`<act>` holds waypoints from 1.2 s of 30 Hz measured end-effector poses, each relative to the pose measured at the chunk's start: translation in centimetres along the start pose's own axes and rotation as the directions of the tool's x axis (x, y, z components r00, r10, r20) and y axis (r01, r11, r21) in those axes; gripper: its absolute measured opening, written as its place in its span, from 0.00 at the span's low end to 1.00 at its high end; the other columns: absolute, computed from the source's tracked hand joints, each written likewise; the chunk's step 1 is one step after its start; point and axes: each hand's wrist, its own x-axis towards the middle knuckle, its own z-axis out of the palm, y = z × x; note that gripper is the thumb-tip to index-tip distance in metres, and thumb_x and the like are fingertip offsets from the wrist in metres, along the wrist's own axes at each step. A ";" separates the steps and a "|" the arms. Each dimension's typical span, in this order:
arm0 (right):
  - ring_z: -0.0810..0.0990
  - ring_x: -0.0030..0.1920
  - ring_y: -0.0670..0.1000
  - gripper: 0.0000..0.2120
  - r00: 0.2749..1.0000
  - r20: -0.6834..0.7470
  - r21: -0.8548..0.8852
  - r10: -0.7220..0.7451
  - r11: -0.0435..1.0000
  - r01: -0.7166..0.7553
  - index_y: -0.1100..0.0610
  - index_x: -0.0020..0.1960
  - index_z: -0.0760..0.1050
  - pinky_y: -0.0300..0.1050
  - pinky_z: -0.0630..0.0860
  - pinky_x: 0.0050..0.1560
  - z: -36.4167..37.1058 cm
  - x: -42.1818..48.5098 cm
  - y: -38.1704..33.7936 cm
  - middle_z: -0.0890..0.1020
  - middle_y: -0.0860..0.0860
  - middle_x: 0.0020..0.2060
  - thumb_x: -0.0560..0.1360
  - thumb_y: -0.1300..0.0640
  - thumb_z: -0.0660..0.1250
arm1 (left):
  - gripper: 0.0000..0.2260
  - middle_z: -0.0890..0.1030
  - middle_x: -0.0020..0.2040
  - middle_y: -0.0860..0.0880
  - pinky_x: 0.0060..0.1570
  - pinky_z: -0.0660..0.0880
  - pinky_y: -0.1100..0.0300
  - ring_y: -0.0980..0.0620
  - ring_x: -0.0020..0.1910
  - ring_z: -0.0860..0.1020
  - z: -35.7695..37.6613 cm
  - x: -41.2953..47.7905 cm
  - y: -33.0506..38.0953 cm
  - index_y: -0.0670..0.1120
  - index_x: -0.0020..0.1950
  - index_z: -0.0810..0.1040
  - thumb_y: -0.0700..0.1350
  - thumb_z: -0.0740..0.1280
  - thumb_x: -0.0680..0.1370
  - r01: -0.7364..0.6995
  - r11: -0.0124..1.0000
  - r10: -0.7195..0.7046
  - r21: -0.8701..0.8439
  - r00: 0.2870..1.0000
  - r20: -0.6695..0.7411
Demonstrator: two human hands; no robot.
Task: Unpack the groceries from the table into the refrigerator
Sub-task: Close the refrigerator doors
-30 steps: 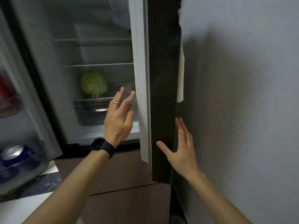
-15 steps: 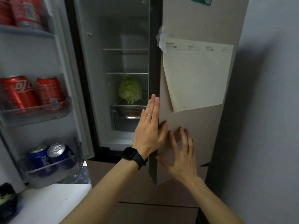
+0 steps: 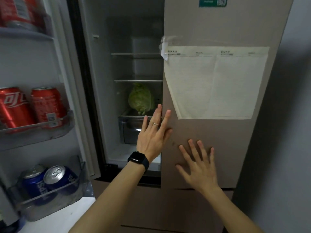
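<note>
Refrigerator in beige metal [image 3: 185, 22] stands before me, its left door [image 3: 33, 64] swung wide. My right grip [image 3: 200, 167] lies flat, fingers spread, on the right door [image 3: 218, 135]; my left grip [image 3: 153, 137] is open at that door's left edge. Left of the door, a round green cabbage [image 3: 141, 98] sits inside.

1. Your refrigerator [image 3: 99, 101] has beige fronts. Its left door [image 3: 33, 64] is swung wide open, and its right door [image 3: 218, 148] faces you, covering the right side of the interior.
2. A pale green cabbage [image 3: 141, 98] sits on the lowest shelf, above a clear drawer [image 3: 131, 130].
3. Two red cans [image 3: 47, 106] stand upright in the left door's middle bin, and two blue cans [image 3: 37, 187] lean in the bin below.
</note>
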 end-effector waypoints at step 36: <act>0.59 0.76 0.43 0.23 0.901 0.314 0.699 -0.298 0.715 -0.007 0.44 0.76 0.66 0.40 0.57 0.73 -17.2 -2.4 -29.6 0.69 0.41 0.74 0.81 0.45 0.61 | 0.21 0.72 0.69 0.52 0.58 0.78 0.51 0.49 0.59 0.77 -28.2 -29.2 -13.0 0.56 0.71 0.71 0.50 0.65 0.78 0.728 0.682 -0.725 0.066 0.661 0.194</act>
